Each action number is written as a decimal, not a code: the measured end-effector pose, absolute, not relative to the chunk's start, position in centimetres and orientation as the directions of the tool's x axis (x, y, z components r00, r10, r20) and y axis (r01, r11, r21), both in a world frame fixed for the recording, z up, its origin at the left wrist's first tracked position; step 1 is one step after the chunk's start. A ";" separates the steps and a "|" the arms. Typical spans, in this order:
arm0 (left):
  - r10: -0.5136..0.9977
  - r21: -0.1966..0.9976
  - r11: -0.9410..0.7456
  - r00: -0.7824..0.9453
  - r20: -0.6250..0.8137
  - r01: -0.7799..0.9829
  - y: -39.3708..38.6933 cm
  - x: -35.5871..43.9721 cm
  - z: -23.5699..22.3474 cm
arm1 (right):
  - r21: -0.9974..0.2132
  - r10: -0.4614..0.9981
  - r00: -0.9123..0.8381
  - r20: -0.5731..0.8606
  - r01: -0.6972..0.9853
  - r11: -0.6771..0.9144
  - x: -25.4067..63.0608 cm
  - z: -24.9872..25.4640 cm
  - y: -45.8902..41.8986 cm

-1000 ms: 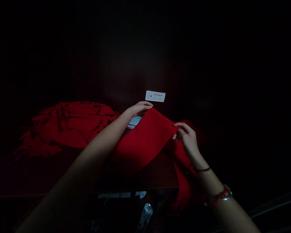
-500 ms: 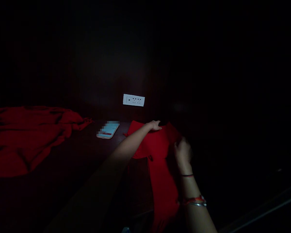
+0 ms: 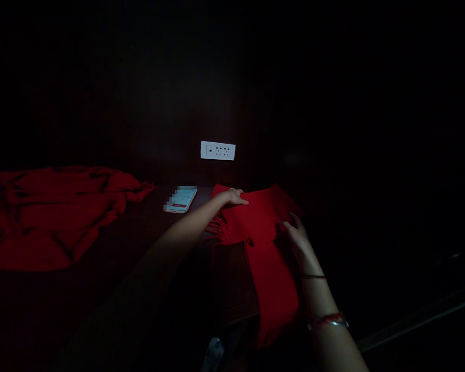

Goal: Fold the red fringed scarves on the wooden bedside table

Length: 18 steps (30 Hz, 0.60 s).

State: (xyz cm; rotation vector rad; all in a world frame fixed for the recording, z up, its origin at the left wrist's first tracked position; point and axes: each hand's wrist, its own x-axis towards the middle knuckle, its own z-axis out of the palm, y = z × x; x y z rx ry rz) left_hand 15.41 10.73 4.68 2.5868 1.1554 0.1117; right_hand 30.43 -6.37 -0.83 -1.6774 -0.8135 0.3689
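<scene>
A red fringed scarf point(image 3: 261, 227) lies partly folded on a dark wooden table point(image 3: 170, 248), its lower length hanging over the front edge. My left hand point(image 3: 234, 197) rests flat on the scarf's far left corner, fingers stretched out. My right hand point(image 3: 296, 235) lies on the scarf's right side, fingers spread and pressing the cloth down. Fringe shows at the scarf's left edge below my left hand.
A second red fringed cloth point(image 3: 50, 212) lies crumpled at the table's left. A phone point(image 3: 180, 199) with a lit screen sits just left of the scarf. A white wall socket point(image 3: 217, 150) is on the dark panel behind. The surroundings are very dark.
The scarf, held up and stretched between both hands a second ago, now lies laid down on the table. Both hands have gone from gripping it to pressing flat on it.
</scene>
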 end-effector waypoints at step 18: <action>0.897 0.970 0.203 0.370 -0.240 0.136 5.4 -5.0 6.3 | -0.295 0.716 -0.573 0.400 0.659 0.692 14.0 4.5 -3.4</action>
